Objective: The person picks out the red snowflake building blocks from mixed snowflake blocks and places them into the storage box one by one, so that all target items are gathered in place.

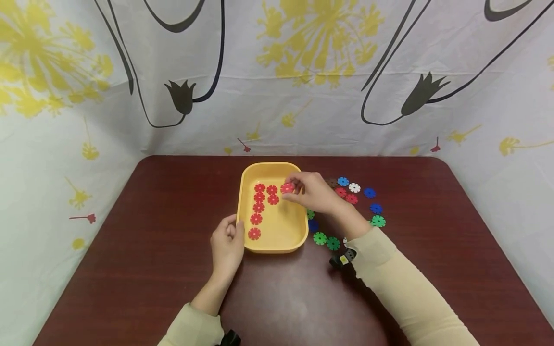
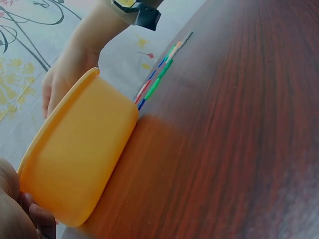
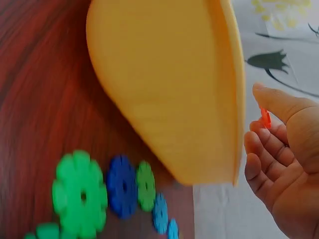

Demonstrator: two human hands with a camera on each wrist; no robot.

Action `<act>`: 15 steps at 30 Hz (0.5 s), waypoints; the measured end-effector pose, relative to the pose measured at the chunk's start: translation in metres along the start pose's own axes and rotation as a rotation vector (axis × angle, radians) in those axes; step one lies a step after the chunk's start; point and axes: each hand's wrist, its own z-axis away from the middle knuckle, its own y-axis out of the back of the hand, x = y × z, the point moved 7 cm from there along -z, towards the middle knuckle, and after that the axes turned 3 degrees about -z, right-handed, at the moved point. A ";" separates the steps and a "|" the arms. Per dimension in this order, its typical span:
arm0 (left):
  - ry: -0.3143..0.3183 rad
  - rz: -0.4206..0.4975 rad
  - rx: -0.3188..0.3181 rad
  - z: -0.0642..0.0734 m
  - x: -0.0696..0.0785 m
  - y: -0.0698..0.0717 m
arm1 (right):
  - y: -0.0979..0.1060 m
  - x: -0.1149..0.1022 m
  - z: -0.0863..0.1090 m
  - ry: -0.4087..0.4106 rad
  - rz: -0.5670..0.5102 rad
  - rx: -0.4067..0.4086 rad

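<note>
A yellow plastic tray (image 1: 281,230) sits on the table. Inside it, several red notched building discs (image 1: 258,207) form a column along the left, with two more beside its upper end. My right hand (image 1: 315,192) is over the tray's upper right part, pinching another red disc (image 1: 287,188) between thumb and fingers; the right wrist view shows that disc (image 3: 265,118) edge-on. At the tray's lower left side my left hand (image 1: 228,245) holds the wall. In the left wrist view, the fingers of the left hand (image 2: 22,209) show at the tray's rim (image 2: 55,112).
Right of the tray, loose discs lie in a rough ring: blue (image 1: 376,208), green (image 1: 378,221), white (image 1: 354,188), red (image 1: 352,198) and brown. My right forearm crosses over some. A printed cloth (image 1: 277,129) hangs behind the dark red table (image 1: 173,216).
</note>
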 end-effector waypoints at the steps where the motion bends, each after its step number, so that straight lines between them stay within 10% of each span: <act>1: 0.000 0.000 0.002 0.000 0.000 0.000 | -0.004 -0.002 -0.002 0.013 -0.004 -0.008; 15: 0.005 -0.016 0.006 0.000 -0.001 0.001 | -0.053 -0.013 -0.022 -0.040 0.242 -0.186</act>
